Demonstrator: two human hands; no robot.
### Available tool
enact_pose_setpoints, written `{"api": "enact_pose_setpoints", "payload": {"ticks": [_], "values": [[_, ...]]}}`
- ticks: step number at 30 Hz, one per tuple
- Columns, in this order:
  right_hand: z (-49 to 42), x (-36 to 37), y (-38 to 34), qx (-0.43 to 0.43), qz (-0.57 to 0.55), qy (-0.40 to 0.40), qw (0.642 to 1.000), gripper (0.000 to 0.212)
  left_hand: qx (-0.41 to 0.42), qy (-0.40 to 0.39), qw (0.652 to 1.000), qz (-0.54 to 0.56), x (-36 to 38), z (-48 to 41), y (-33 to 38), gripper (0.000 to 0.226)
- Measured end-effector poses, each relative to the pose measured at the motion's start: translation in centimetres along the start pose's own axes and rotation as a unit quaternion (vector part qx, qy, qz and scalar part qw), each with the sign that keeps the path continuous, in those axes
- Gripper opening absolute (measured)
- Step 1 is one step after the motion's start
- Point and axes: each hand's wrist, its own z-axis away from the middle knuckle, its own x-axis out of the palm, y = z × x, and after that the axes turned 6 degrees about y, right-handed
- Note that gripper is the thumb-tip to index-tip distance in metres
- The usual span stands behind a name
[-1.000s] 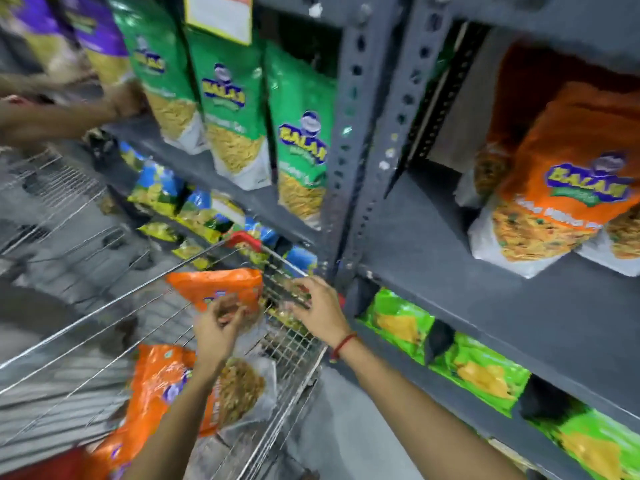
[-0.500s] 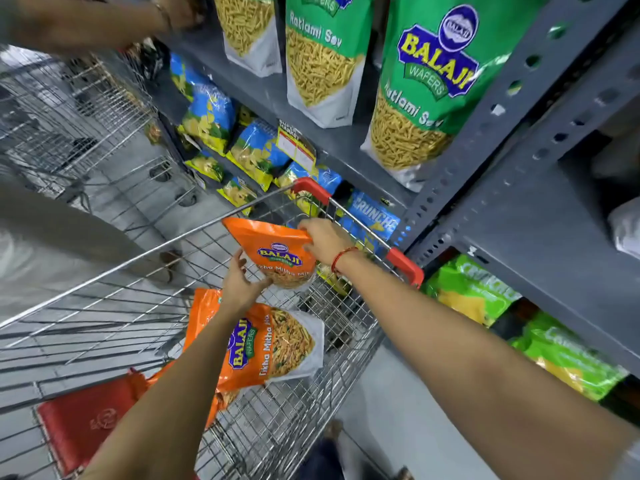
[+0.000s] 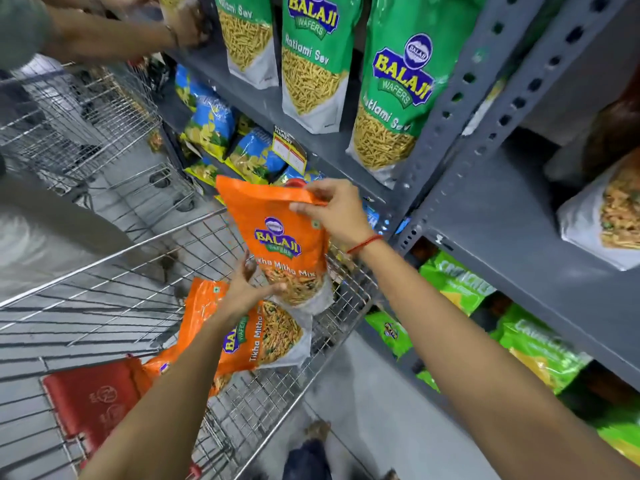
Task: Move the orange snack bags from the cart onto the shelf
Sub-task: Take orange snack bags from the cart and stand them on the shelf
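An orange snack bag hangs upright above the wire cart. My right hand pinches its top edge, and my left hand grips its lower left side. A second orange bag lies in the cart under my left forearm, with a third one partly hidden beneath it. On the grey shelf at the right stands another orange bag, cut off by the frame edge.
Green Ratlami Sev bags stand on the upper shelf left of the grey upright post. Blue bags and green bags fill lower shelves. Another person's arm reaches in at top left. A red flap sits in the cart.
The orange bag has come up out of the cart and now hangs upright. My right hand has shifted to its top edge, while my left hand holds its lower side.
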Motion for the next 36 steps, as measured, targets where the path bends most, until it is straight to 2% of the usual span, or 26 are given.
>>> {"api": "enact_pose_setpoints", "payload": {"ticks": [2,5,8,11,15,18,20,23,25,27,30,34,36], "values": [[0.6,-3.0,-1.9,-0.009,-0.098,0.008,0.995,0.015,0.009,-0.024,1.000,-0.008,1.1,0.8,1.9,0.117],[1.9,-7.4,-4.4,-0.019,-0.171,0.070,0.983,0.023,0.068,0.005,0.998,-0.015,2.6,2.3,6.0,0.063],[3.8,-11.7,-5.8,-0.028,-0.236,0.138,0.961,0.024,0.140,0.007,0.990,-0.022,4.7,4.6,10.0,0.041],[6.0,-16.0,-6.6,-0.034,-0.268,0.182,0.945,0.018,0.179,0.021,0.984,-0.002,7.8,7.5,12.4,0.037],[10.0,-22.8,-5.3,-0.052,-0.268,0.239,0.932,0.018,0.195,-0.028,0.979,0.055,13.2,10.2,13.3,0.040],[13.9,-27.6,-2.6,-0.066,-0.270,0.268,0.923,0.039,0.184,-0.068,0.978,0.077,17.5,11.6,13.8,0.058],[17.0,-30.6,0.3,-0.053,-0.233,0.269,0.933,0.060,0.183,-0.089,0.975,0.087,20.9,12.7,14.7,0.058],[22.1,-33.9,5.3,-0.004,-0.105,0.208,0.972,0.076,0.195,-0.128,0.967,0.102,26.7,14.7,16.5,0.058],[24.2,-34.3,8.0,0.037,-0.069,0.152,0.985,0.092,0.212,-0.149,0.960,0.107,30.2,15.9,17.8,0.056],[25.8,-35.4,9.8,0.065,-0.054,0.200,0.976,0.102,0.230,-0.175,0.952,0.097,34.7,17.4,19.3,0.055],[27.2,-39.2,11.7,0.105,-0.032,0.342,0.933,0.085,0.254,-0.213,0.941,0.066,40.9,19.4,20.9,0.057],[28.6,-45.3,15.0,0.120,0.011,0.385,0.915,0.078,0.269,-0.268,0.924,0.032,47.5,20.7,22.0,0.060],[29.0,-47.6,16.8,0.135,0.023,0.388,0.911,0.079,0.268,-0.311,0.912,0.000,49.9,20.8,21.9,0.073]]}}
